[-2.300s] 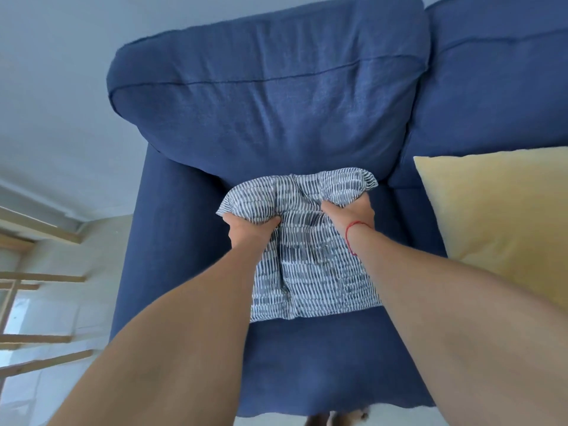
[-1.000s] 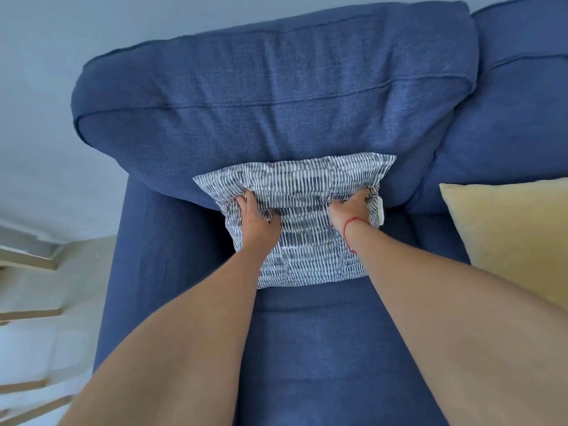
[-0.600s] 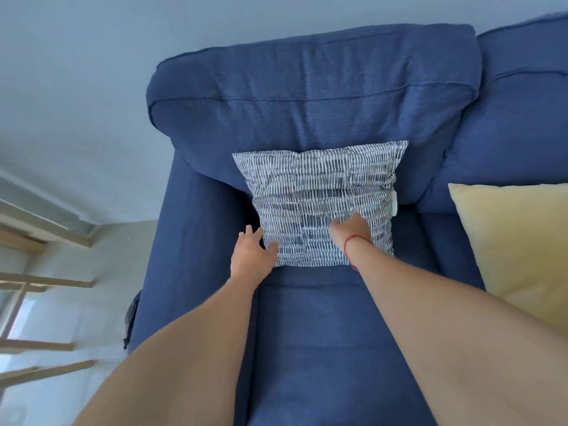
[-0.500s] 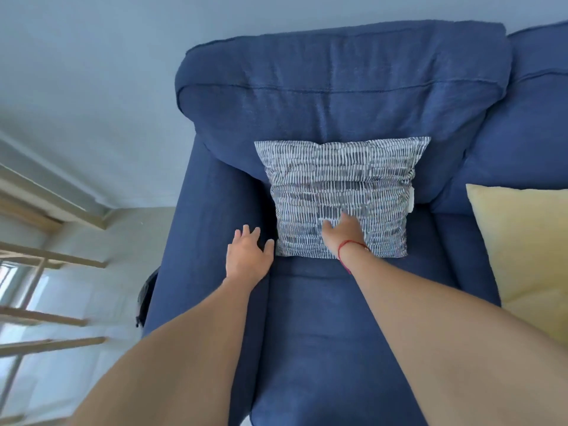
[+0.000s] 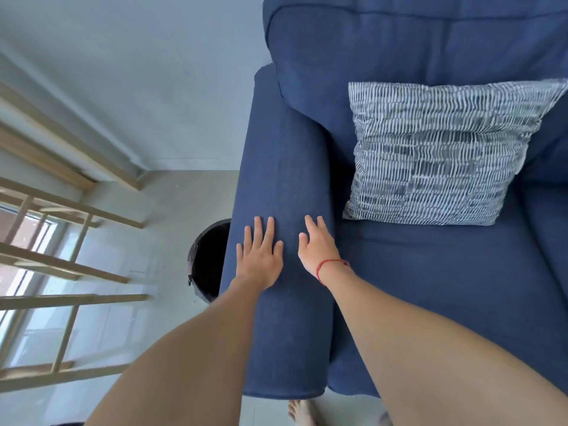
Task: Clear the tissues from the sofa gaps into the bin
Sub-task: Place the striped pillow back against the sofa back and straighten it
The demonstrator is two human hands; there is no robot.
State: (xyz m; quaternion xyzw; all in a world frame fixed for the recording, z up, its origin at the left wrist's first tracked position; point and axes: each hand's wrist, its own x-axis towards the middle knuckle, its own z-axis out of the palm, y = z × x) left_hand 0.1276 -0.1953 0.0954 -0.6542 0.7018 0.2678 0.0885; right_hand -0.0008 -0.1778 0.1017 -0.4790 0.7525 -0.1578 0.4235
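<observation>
The blue sofa's left armrest (image 5: 285, 167) runs down the middle of the view. My left hand (image 5: 260, 255) lies flat on top of it with straight fingers. My right hand (image 5: 318, 245), with a red string at the wrist, rests at the armrest's inner edge, fingers relaxed beside the gap to the seat cushion (image 5: 430, 278). A black bin (image 5: 206, 261) stands on the floor just left of the armrest, partly hidden behind it. No tissue is visible in the gap or in either hand.
A blue-and-white striped cushion (image 5: 436, 155) leans upright against the back cushion (image 5: 415, 41). Wooden rails (image 5: 61, 265) and a window fill the left side. My bare foot (image 5: 302, 412) shows on the pale floor below the armrest.
Both hands let go of the striped cushion, which now stands against the backrest, and moved left onto the armrest. The view swung left, bringing the black bin into sight.
</observation>
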